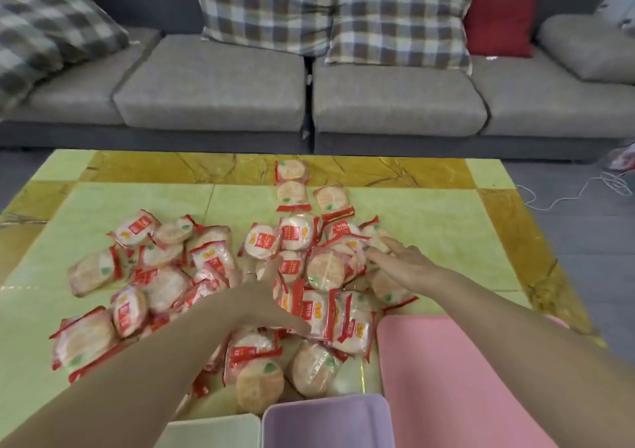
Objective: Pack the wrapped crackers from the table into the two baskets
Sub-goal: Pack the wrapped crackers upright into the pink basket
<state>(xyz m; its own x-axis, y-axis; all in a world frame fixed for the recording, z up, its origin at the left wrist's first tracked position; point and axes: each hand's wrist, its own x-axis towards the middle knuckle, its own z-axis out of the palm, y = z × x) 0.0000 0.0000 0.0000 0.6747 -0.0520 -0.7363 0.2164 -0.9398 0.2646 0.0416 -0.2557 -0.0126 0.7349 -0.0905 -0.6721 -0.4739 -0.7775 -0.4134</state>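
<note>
Several wrapped crackers (192, 275) in red-and-clear packets lie heaped across the middle of the yellow-green table (446, 227). My left hand (264, 296) reaches into the centre of the heap with thumb and fingers spread over the packets. My right hand (398, 262) stretches out to the right part of the heap, its straight fingers touching a packet (354, 244). Neither hand visibly holds one. A pink basket (446, 361) stands at the near right, partly under my right forearm. A purple basket (326, 420) and a pale green basket (213, 434) sit at the near edge.
A grey sofa (213, 97) with checked cushions (268, 4) and a red cushion (501, 21) stands behind the table. A white cable (584, 189) lies on the floor at the right. A few packets (292, 183) lie apart toward the table's far edge.
</note>
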